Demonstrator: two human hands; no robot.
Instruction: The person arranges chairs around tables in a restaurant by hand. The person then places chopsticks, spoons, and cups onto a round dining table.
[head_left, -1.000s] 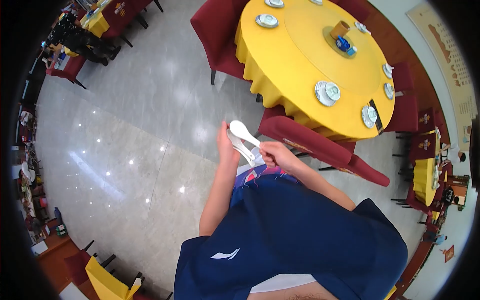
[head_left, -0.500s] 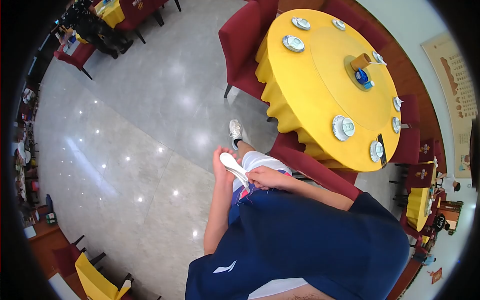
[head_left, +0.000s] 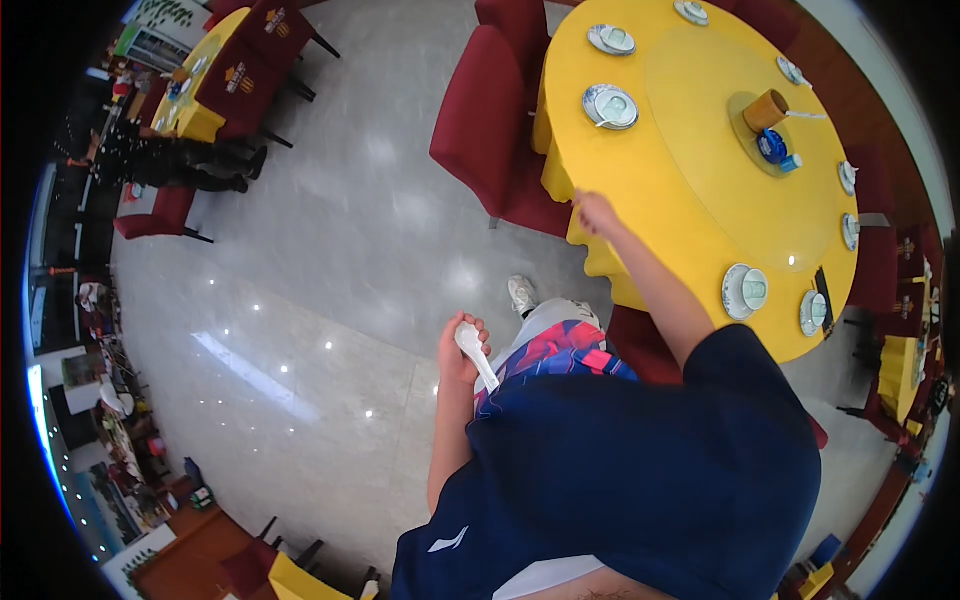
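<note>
My left hand is closed around white soup spoons, held together in front of my shorts with their bowls up and handles pointing toward me. My right hand reaches out over the near left edge of the round table with its yellow cloth. Its fingers look curled together, and whatever they may hold is not discernible. Beyond it on the table sits a place setting, a plate with a small bowl; a short white shape like a spoon handle sticks out toward me there.
Several more place settings, such as a plate with a bowl, ring the table. A brown cylindrical holder and a blue item stand at its centre. Dark red chairs surround it. A person in dark clothes is far left.
My right hand has left the spoons and stretched out to the table edge. My left hand keeps its spoons. The view has shifted, and a white handle-like shape now shows at the nearer left setting.
</note>
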